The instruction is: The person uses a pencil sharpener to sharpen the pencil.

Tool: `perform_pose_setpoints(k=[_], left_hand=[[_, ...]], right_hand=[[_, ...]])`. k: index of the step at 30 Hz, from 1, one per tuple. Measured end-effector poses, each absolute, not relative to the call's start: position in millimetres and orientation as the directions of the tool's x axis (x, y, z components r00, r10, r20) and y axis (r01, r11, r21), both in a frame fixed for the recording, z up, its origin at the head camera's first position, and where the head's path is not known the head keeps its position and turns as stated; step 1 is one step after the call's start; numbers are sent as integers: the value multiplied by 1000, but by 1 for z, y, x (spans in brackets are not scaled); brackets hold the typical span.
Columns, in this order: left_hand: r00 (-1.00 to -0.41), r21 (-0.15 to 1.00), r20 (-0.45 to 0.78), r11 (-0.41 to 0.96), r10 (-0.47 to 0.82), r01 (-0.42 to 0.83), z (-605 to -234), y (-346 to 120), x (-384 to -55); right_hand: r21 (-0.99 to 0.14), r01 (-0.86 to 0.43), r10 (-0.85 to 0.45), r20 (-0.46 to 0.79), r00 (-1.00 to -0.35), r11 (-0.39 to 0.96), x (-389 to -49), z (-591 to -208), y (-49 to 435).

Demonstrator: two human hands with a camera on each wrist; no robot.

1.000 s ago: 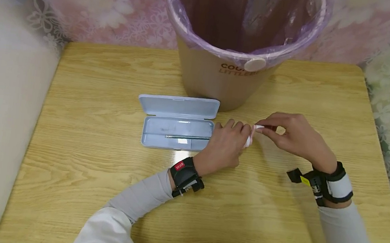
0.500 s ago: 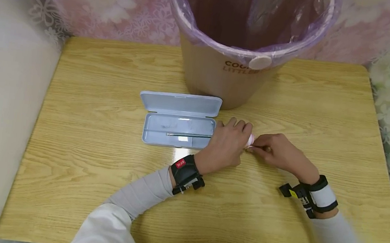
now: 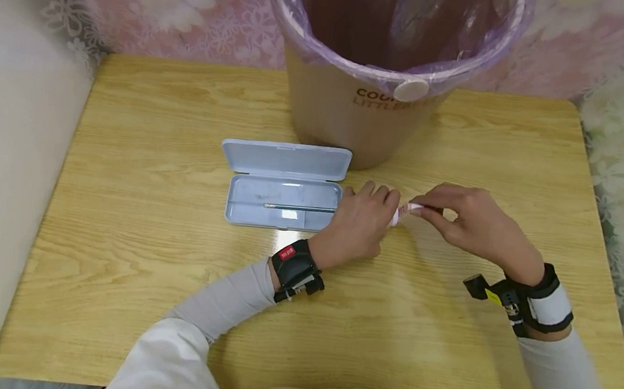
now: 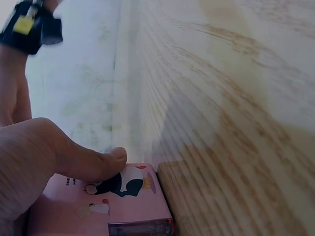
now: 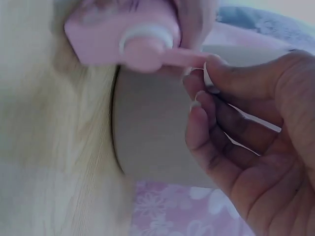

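My left hand (image 3: 360, 222) grips a pink crank pencil sharpener (image 5: 98, 44) on the table, its thumb (image 4: 93, 164) lying on the panda-printed face. A clear drawer window (image 4: 140, 227) shows low on that face. With thumb and fingers my right hand (image 3: 471, 224) pinches the white knob (image 5: 210, 81) at the end of the pink crank arm (image 5: 184, 58). A dark green pencil (image 3: 299, 208) lies level above the light blue pencil case (image 3: 241, 214) and runs to the left hand, which hides its right end. Whether it enters the sharpener cannot be seen.
The pencil case's lid (image 3: 287, 160) stands raised at the back. Behind it a tall brown bin (image 3: 338, 108) with a purple liner (image 3: 354, 69) stands on the wooden table (image 3: 140, 252). A white wall (image 3: 7, 156) borders the left side.
My right hand dropped nearer and lower with the crank, then rose back up and to the right, so the crank has turned. The left hand and sharpener stay in place.
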State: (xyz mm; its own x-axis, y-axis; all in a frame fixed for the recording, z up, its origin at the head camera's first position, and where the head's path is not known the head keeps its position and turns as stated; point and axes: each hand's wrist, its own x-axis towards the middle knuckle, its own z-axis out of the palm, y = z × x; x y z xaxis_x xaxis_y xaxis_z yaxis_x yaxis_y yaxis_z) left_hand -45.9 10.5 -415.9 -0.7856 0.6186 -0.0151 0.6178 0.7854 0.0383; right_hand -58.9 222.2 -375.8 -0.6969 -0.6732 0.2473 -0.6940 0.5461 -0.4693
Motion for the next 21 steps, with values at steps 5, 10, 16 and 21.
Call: perform_pose_setpoints(k=[5,10,16,21], left_hand=[[-790,62,-33,790,612,610,-414,10,-48],[-788,80,-52,789,613,609,-414,13,-47],[-789,75,-48,789,613,609,-413,12,-47],[-793,69,-36,793,608,605,-413,10,-47]], right_hand=[[-469,-621,-664,94,-742,628,-94,-389,218],[-533,-540,-668,-67,-741,652,-100,-421,221],[-586,-537,-688,-49,-724,607,-67,-438,221],[-584,-577,-691,36,-722,571,-35,-425,222]])
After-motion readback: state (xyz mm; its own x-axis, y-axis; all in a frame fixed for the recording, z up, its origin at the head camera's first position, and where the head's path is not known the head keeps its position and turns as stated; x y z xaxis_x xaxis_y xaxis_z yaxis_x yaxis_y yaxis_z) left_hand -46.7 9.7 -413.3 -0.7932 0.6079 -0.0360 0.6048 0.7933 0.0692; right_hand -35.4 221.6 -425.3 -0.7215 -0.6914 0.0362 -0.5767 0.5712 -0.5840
